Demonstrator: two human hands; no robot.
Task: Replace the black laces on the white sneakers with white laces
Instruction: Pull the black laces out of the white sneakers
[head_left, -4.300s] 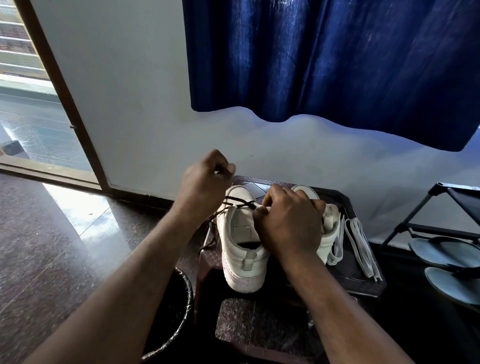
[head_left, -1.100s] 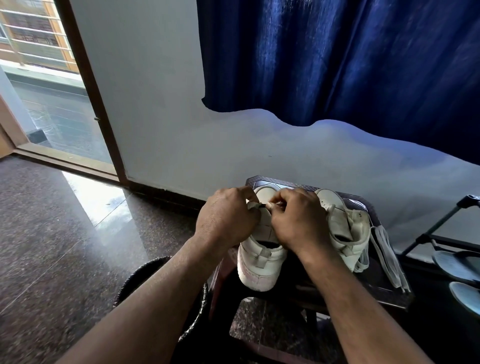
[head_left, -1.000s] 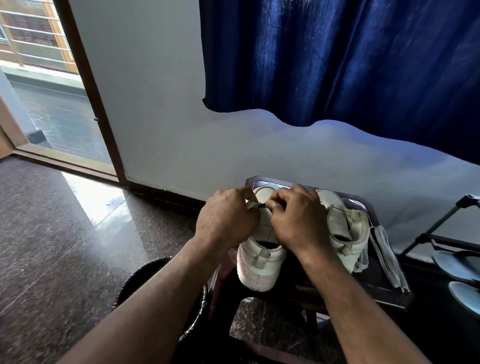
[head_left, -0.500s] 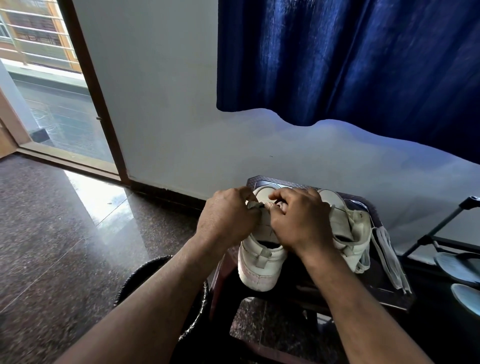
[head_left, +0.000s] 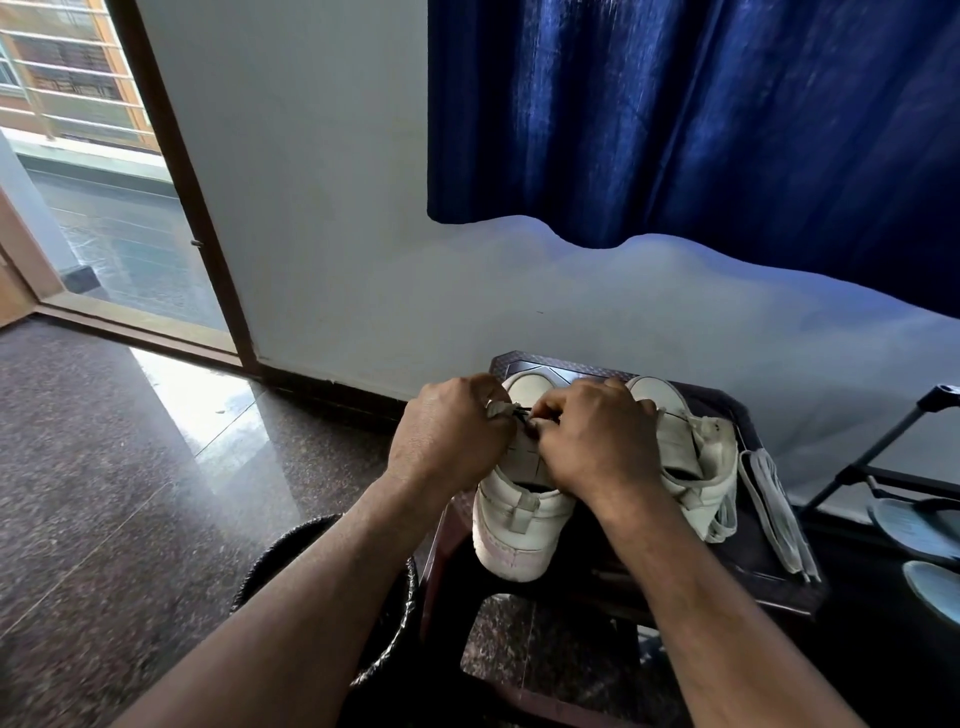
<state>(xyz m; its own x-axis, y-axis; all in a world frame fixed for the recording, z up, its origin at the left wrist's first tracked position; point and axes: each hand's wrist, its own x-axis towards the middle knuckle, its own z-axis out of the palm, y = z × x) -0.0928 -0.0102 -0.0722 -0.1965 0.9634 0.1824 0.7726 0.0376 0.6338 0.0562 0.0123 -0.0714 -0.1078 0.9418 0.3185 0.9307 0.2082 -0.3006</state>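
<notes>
Head view: working low on left sneaker (head_left: 511, 512) atop stool (head_left: 774, 584), both hands now together at toe eyelets; left hand (head_left: 449, 441) pinching eyestay, right hand (head_left: 597, 441) pinching black lace (head_left: 522, 414). Nearly unlaced; white laces (head_left: 774, 506) waiting alongside.

we have a single wide-angle view from the head, looking forward and down along both forearms to a low stool (head_left: 769, 577) close in front of us. it faces the wall (head_left: 322, 197) and blue curtain (head_left: 701, 114), with the doorway (head_left: 98, 208) at the left edge and the floor (head_left: 104, 467) bending at the margins. no second view shares this scene.
</notes>
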